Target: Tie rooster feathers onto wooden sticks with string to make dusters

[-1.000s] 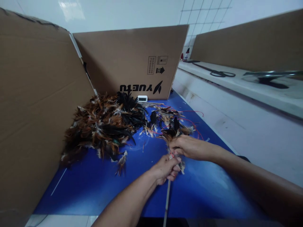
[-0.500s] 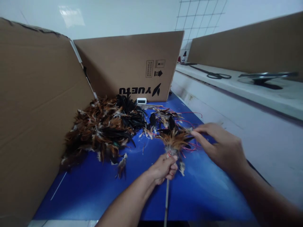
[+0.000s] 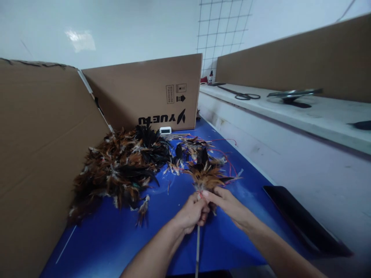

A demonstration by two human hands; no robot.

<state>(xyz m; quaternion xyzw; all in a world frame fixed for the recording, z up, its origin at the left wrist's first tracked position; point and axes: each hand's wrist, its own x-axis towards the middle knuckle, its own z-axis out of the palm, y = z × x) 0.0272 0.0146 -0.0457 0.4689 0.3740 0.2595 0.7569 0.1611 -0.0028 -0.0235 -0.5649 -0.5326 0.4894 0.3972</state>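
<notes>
Feathers are being tied onto a thin stick in the head view, and that looks like the step going on now. The left hand is closing tight around the top of the stick, just under the feather bunch, so its fingers are pressed together on it. The right hand is coming in from the right, and its fingertips are pinching at the bottom of the bunch, right where a bit of red thread is showing. The 2 hands are touching each other there. Both arms are reaching forward over the blue mat, with the wrists low and the stick pointing back toward the person. I am guessing the next move is needing a steady hold from the left hand while the right one is working the thread snug, so the feathers are not slipping. A big feather pile is lying to the left, beside the cardboard wall, and a cardboard box is standing behind it.
</notes>
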